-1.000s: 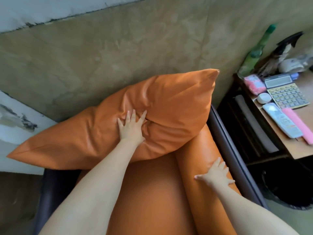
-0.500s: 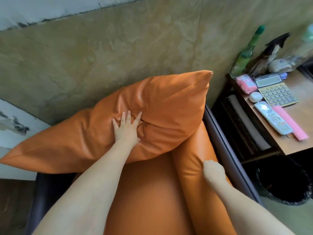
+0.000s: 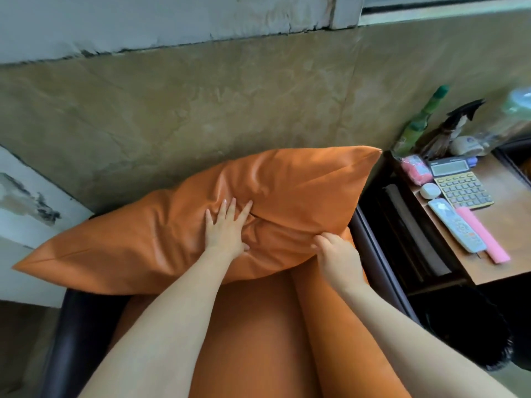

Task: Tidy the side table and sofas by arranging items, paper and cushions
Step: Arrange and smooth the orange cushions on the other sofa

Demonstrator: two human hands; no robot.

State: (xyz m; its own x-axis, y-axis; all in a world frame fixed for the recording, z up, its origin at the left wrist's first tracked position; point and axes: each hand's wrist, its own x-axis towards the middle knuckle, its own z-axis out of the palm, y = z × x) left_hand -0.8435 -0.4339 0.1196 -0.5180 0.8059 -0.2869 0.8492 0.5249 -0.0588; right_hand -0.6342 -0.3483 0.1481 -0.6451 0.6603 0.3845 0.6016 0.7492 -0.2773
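We look down at an orange sofa set against a mottled tan wall. A large orange cushion leans against the wall at the back of the seat, its left corner jutting past the dark sofa frame and its right corner pointing up toward the side table. Our left hand lies flat on the middle of the cushion, fingers straight and spread, pressing a dent into it. Just right of it, our right hand has its fingers curled, pinching the cushion's lower right edge above the orange armrest. Farther right stands a wooden side table holding a green bottle, a pink packet, a calculator, a small white round case, a remote control and a pink bar.
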